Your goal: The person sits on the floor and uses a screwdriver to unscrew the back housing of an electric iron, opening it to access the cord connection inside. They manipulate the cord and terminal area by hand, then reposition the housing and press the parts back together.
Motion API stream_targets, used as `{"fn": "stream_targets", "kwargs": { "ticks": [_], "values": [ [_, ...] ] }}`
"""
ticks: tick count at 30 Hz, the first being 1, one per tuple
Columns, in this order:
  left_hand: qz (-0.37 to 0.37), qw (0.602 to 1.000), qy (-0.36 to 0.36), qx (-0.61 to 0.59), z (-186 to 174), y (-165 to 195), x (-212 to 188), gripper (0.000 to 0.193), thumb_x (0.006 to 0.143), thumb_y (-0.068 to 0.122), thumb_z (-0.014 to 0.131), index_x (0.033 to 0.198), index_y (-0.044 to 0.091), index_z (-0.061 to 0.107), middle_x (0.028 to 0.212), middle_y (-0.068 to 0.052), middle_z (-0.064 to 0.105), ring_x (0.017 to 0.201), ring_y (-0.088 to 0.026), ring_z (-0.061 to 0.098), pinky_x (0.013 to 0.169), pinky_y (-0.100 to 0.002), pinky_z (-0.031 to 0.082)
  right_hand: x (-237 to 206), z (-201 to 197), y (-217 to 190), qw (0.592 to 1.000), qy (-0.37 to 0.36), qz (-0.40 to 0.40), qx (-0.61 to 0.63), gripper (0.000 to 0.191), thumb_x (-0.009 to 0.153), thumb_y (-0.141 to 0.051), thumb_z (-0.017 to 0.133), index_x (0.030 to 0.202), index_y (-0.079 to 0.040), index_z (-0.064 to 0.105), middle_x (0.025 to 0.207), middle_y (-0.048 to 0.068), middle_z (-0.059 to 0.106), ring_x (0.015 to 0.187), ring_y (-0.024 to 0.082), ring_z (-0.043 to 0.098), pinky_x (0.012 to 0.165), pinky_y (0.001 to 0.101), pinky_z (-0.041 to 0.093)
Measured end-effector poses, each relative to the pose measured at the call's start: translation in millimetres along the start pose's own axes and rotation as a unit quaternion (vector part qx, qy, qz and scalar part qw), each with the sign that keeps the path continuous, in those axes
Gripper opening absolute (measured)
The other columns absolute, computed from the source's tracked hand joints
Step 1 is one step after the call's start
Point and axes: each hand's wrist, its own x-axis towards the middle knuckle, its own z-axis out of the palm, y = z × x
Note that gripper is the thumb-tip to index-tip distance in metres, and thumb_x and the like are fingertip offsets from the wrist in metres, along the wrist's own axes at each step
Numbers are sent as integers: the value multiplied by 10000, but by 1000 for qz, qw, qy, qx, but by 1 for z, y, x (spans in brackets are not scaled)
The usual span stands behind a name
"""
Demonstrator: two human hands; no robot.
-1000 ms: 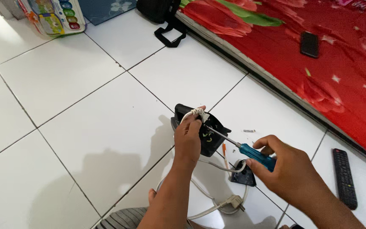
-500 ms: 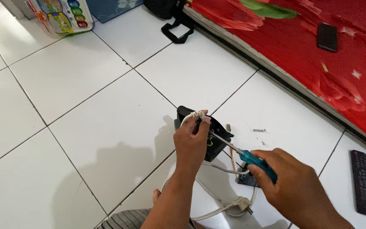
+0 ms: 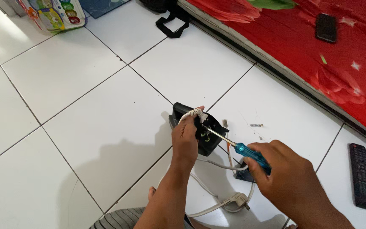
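Observation:
My left hand (image 3: 186, 136) grips a black boxy appliance part (image 3: 207, 140) on the white tiled floor, pinching a white cable (image 3: 190, 113) against its top. My right hand (image 3: 285, 178) holds a screwdriver with a clear blue handle (image 3: 250, 154); its metal shaft points up-left, the tip resting inside the open black part. The white cable loops back across the floor to a plug (image 3: 237, 200) near my legs. A small dark piece (image 3: 245, 175) lies under my right hand, mostly hidden.
A loose screw (image 3: 256, 125) lies on the tile to the right of the part. A black remote control (image 3: 361, 175) rests at the far right. A red flowered mattress (image 3: 344, 55) with a phone (image 3: 326, 27) borders the floor. A black strap (image 3: 172, 23) and colourful box (image 3: 58, 15) sit at the top.
The view has shifted slightly; both hands stay on the black part and screwdriver, with the tip still inside the opening. No clear change in grip.

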Motion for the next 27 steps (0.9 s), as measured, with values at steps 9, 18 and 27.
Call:
{"fn": "stream_targets", "kwargs": {
  "ticks": [9, 18, 27],
  "values": [
    [-15, 1000, -4, 23, -2, -6, 0, 556, 882, 69, 385, 1335, 68, 709, 642, 79, 347, 540, -39, 279, 470, -230, 260, 17, 8, 26, 994, -23, -19, 101, 443, 896, -318, 769, 1256, -113, 613, 983, 27, 680, 793, 114, 712, 632, 250, 564],
    [-7, 999, -7, 44, 3, 1, -4, 526, 882, 47, 398, 1295, 52, 724, 756, 52, 547, 621, -32, 395, 571, -196, 369, 6, -17, -14, 977, -148, 147, 49, 305, 1024, -321, 628, 1290, -179, 678, 963, 104, 762, 762, 204, 759, 723, 384, 602],
    [-30, 996, 14, 87, 3, 1, -6, 497, 888, 32, 428, 1265, 111, 742, 747, 35, 556, 617, -44, 415, 556, -214, 375, -5, -17, -15, 998, -16, -29, -53, 381, 935, -391, 660, 1281, -235, 684, 1017, -8, 749, 736, 124, 722, 673, 306, 610]
  ]
}}
